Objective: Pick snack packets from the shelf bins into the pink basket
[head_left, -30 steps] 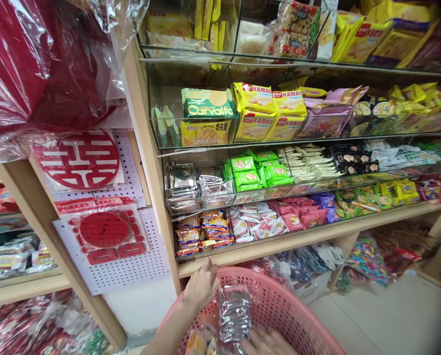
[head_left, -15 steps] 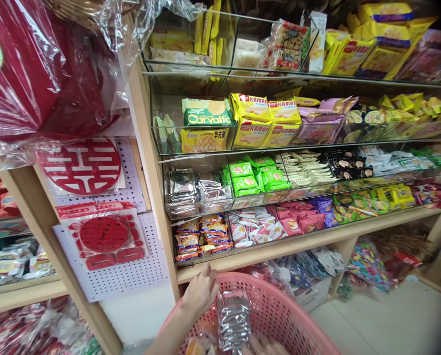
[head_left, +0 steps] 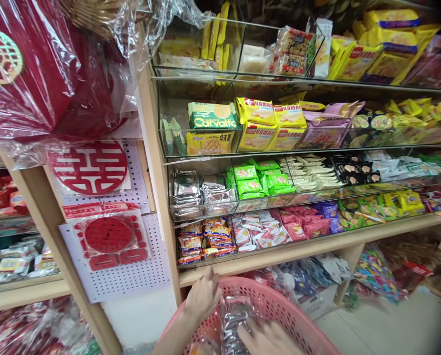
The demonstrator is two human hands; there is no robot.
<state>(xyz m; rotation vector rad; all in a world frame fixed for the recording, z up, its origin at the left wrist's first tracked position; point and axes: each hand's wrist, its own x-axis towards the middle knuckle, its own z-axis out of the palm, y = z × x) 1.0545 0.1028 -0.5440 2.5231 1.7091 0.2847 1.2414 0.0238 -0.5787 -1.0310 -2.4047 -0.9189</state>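
One basket (head_left: 270,304), silvery packets (head_left: 233,314) inside (left hand (head_left: 203,296) closed on rim (head_left: 242,281); right hand (head_left: 266,337) unclear)

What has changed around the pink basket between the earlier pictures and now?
The right hand has moved farther up the row of silver packets in the pink basket; blur hides whether it grips any. No visible letting go. The left hand stayed at the basket's rim, and the packets kept their place.
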